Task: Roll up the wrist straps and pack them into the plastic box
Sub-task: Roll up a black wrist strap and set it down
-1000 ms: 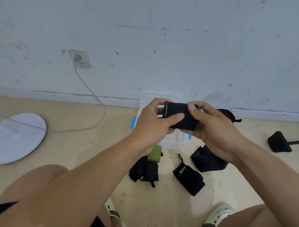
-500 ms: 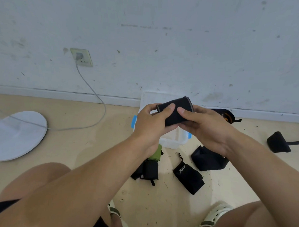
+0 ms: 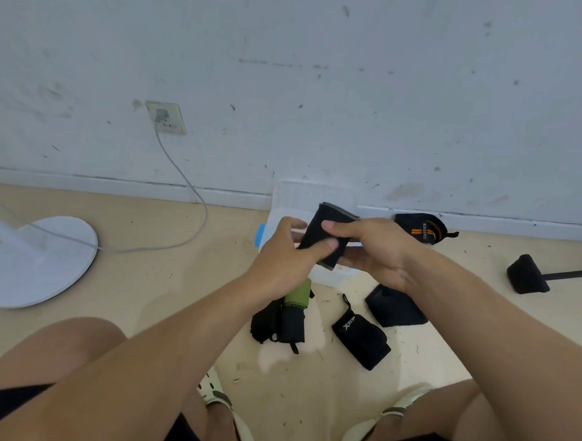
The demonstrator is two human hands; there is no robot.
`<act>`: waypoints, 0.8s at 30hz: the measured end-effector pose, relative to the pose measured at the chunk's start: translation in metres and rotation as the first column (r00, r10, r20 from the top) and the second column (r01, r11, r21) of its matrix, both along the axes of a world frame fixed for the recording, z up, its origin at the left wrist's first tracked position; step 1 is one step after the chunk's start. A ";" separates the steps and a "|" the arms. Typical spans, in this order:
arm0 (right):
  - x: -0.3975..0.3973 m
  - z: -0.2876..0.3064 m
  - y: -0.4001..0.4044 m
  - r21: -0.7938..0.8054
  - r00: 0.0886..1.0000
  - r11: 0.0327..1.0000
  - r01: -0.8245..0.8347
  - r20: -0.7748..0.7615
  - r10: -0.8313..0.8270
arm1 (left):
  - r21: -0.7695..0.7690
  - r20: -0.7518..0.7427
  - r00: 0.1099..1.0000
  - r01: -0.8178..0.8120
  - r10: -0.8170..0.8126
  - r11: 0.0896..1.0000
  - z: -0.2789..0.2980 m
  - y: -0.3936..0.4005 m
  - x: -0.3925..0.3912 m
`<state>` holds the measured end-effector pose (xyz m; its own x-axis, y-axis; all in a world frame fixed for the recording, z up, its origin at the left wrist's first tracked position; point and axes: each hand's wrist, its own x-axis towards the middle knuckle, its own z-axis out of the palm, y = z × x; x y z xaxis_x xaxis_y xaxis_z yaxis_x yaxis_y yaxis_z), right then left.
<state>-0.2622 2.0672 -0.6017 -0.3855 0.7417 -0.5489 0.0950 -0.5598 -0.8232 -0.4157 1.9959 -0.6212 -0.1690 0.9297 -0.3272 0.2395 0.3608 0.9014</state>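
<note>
Head view: left hand (image 3: 286, 253) and right hand (image 3: 376, 249) pinch a black wrist strap (image 3: 322, 236) — keeping its roll tight. They hold it above the plastic box (image 3: 312, 196), likely for packing.

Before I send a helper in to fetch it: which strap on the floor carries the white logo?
Find the clear plastic box against the wall; three dark bundles lie on the floor just in front of it. Take the middle one, the black wrist strap lying diagonally. It alone shows white lettering; its left neighbour has a green end.
</note>
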 end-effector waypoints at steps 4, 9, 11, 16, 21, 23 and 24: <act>0.004 -0.002 -0.015 -0.027 0.982 0.984 -0.175 0.068 0.176 | 0.086 -0.309 0.900 0.347 -0.307 0.934 -0.003 -0.014 -0.005; 0.011 -0.005 -0.019 -0.041 0.965 0.967 -0.250 0.072 0.252 | 0.107 -0.480 0.804 0.451 -0.351 0.886 0.004 -0.024 -0.003; 0.014 -0.006 -0.023 -0.062 0.948 0.951 -0.303 0.086 0.308 | 0.105 -0.490 0.799 0.451 -0.348 0.887 0.001 -0.029 0.000; 0.015 -0.020 -0.031 -0.053 0.930 0.947 -0.315 0.182 0.320 | 0.125 -0.448 0.849 0.370 -0.280 0.921 -0.015 -0.037 0.011; 0.015 -0.030 -0.032 -0.044 0.938 0.968 -0.249 0.239 0.252 | 0.135 -0.457 0.864 0.300 -0.209 0.944 -0.033 -0.033 0.023; 0.012 -0.042 -0.037 -0.030 0.936 0.977 -0.212 0.283 0.212 | 0.113 -0.446 0.875 0.263 -0.187 0.958 -0.045 -0.032 0.026; 0.010 -0.050 -0.039 -0.018 0.934 0.982 -0.190 0.303 0.186 | 0.096 -0.439 0.881 0.238 -0.174 0.966 -0.052 -0.033 0.028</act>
<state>-0.2523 2.0279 -0.6513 -0.3359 0.6786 -0.6532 0.4431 -0.4981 -0.7454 -0.3877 1.9634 -0.6733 -0.0611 0.9898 -0.1288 0.6648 0.1366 0.7344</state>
